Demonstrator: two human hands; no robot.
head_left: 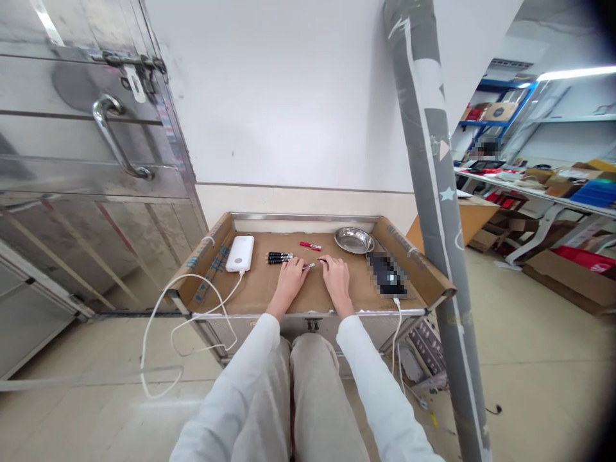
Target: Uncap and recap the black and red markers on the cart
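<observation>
My left hand rests on the cardboard-covered bench, its fingers closed on a small silver-and-clear piece that points to the right. Across a narrow gap, my right hand pinches a small thin dark piece; its kind is too small to tell. Several black pen-like tubes with silvery ends lie side by side just beyond my left hand. Farther back lies a red tube with a silvery end, with another small red piece beside it.
A white power bank with a white cable lies at left. To the right are a round steel bowl and a blurred dark phone on a cable. A long grey wrapped roll leans at the bench's right end. Cardboard walls edge the bench.
</observation>
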